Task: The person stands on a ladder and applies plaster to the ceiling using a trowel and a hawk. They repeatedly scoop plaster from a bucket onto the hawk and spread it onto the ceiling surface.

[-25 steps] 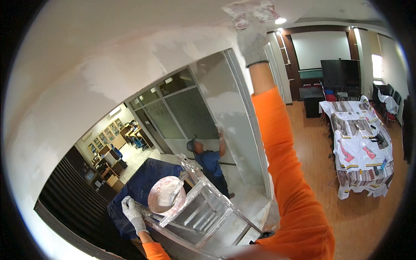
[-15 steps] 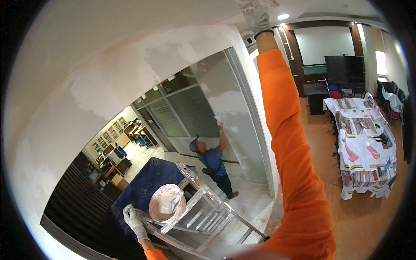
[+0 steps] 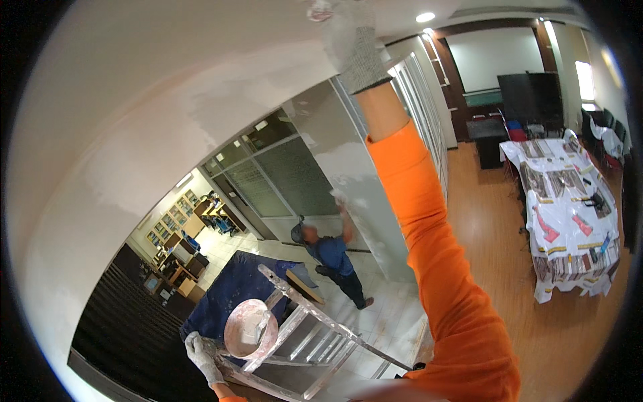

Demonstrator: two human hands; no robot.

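My right hand (image 3: pixel 348 50), in a grey-white knit glove, is raised at the upper edge against the pale ceiling surface. Its fingers look closed, but motion blur and white smears hide what is in them. Low on the left, my gloved left hand (image 3: pixel 203 358) grips the end of a paint-spattered stepladder (image 3: pixel 295 318). Close beside that hand, a pinkish bucket (image 3: pixel 234 321) sits at the ladder's top, with whitish paste inside. A smeared flat tool, perhaps a scraper (image 3: pixel 260 327), leans in the paste.
Below, a person in blue (image 3: pixel 331 258) reaches toward a patchy grey wall panel (image 3: pixel 362 174). A dark blue sheet (image 3: pixel 228 285) spreads beyond the ladder. On the right stands a long table (image 3: pixel 569 221) under white covering, with tools on it. Patched wall (image 3: pixel 147 127) curves along the left.
My right hand has swept left along the ceiling surface, and its arm has followed. My left hand stays on the ladder. The view has shifted slightly.
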